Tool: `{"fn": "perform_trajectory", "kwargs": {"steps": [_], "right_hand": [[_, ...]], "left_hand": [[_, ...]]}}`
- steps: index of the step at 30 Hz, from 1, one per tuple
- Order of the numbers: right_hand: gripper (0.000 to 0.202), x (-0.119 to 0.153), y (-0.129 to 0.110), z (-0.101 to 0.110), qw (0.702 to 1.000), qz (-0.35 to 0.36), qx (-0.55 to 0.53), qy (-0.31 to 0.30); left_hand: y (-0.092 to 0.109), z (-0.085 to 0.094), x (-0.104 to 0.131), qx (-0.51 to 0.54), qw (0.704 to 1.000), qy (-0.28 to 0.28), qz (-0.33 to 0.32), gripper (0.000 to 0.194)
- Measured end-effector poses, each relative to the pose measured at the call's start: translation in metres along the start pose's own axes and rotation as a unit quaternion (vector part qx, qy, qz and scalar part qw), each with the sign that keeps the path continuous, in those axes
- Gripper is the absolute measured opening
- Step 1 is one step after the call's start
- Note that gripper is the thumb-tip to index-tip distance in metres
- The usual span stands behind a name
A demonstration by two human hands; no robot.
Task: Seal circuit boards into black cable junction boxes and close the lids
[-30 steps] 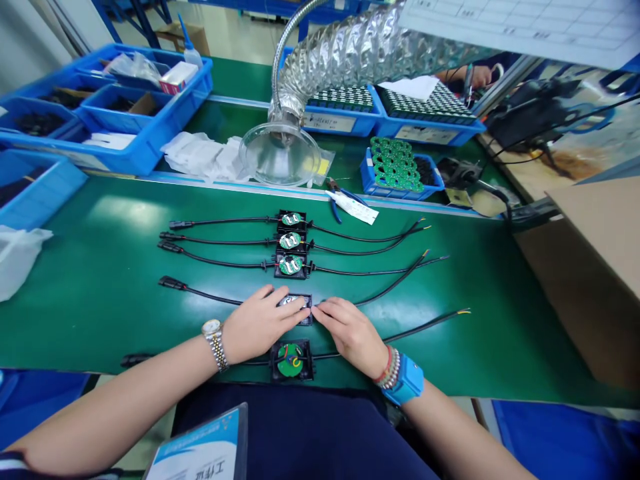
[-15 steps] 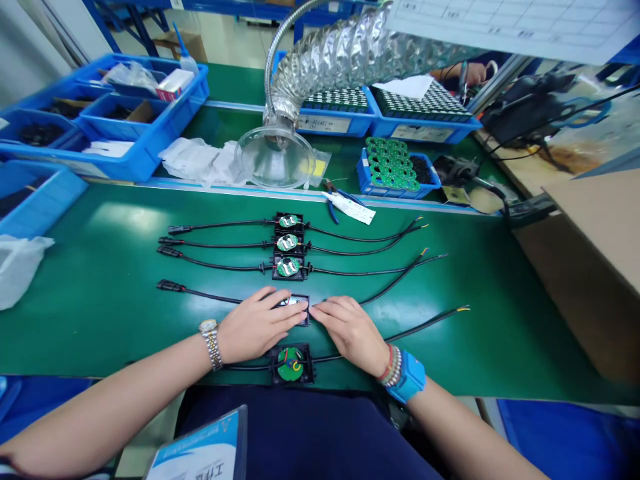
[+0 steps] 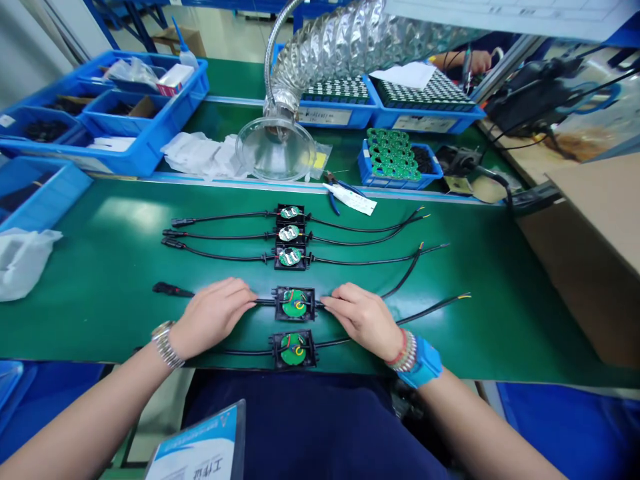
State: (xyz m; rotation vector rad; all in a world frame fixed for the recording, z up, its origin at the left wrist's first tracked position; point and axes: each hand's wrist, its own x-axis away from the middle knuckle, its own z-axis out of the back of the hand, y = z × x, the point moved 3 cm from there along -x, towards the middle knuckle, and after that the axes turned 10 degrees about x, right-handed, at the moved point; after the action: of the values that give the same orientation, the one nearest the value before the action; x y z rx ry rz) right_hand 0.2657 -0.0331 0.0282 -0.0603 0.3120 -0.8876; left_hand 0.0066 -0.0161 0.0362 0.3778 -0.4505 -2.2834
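Observation:
My left hand point(image 3: 214, 319) pinches the black cable point(image 3: 265, 302) on the left of a small black plastic housing point(image 3: 279, 314). On its other side, the fingers of my right hand point(image 3: 364, 321) are closed on the cable beside the housing. A round green circuit board point(image 3: 290, 307) with small wires lies in this housing. Nearer to me is a second housing point(image 3: 276, 360), also holding a green board and lying between cables. Farther off, three housings point(image 3: 291, 257) sit in a column, their boards showing white parts. Each has a plug on the left and bare wire ends on the right.
A clear fume hood point(image 3: 275, 157) hangs over the bench's back edge. Pliers point(image 3: 333, 200) lie near a blue bin of green boards point(image 3: 393, 157). Blue part trays point(image 3: 150, 153) stand at left, a cardboard box point(image 3: 590, 267) at right. Another person's hand point(image 3: 480, 62) shows at the back.
My left hand has moved left, off the housing and onto its cable. The housing showed a pale surface under my fingers; now a green board faces up. My right hand stays beside it.

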Motion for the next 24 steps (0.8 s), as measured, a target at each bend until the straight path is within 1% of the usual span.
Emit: {"fn": "perform_trajectory", "kwargs": {"steps": [2,4,7,9,11,13,14,16,19,21,24], "right_hand": [[0.028,0.008,-0.01,0.017,1.0,0.017,-0.005,-0.015],[0.029,0.018,-0.02,0.025,0.998,0.038,-0.018,-0.048],[0.03,0.03,-0.028,0.019,0.995,0.047,-0.035,-0.086],[0.027,0.035,-0.028,0.013,0.995,0.032,-0.038,-0.082],[0.024,0.035,-0.028,0.013,0.997,0.02,-0.035,-0.058],[0.026,0.033,-0.031,0.016,0.998,0.03,-0.031,-0.048],[0.028,0.03,-0.034,0.018,0.997,0.045,-0.032,-0.052],[0.029,0.025,-0.042,0.018,0.994,0.079,-0.029,-0.076],[0.033,0.018,-0.05,0.012,0.988,0.107,-0.009,-0.113],[0.033,0.015,-0.053,0.006,0.986,0.108,0.005,-0.13],[0.032,0.014,-0.056,0.0,0.985,0.103,0.015,-0.14]], "left_hand": [[0.018,0.009,0.015,0.016,1.0,-0.011,-0.008,0.019],[0.032,0.01,0.03,0.04,0.998,-0.039,-0.011,0.018],[0.04,-0.003,0.046,0.073,0.994,-0.079,0.001,0.021],[0.038,-0.012,0.05,0.078,0.993,-0.088,0.012,0.021],[0.036,-0.014,0.051,0.056,0.996,-0.074,0.008,0.021],[0.038,-0.013,0.048,0.013,0.998,-0.057,-0.014,0.03],[0.041,-0.012,0.045,-0.007,0.998,-0.052,-0.03,0.036],[0.047,-0.013,0.039,-0.03,0.996,-0.064,-0.063,0.046],[0.055,-0.02,0.029,-0.027,0.993,-0.075,-0.082,0.054],[0.056,-0.027,0.024,-0.008,0.995,-0.066,-0.081,0.054],[0.057,-0.035,0.022,0.024,0.995,-0.049,-0.082,0.049]]}}
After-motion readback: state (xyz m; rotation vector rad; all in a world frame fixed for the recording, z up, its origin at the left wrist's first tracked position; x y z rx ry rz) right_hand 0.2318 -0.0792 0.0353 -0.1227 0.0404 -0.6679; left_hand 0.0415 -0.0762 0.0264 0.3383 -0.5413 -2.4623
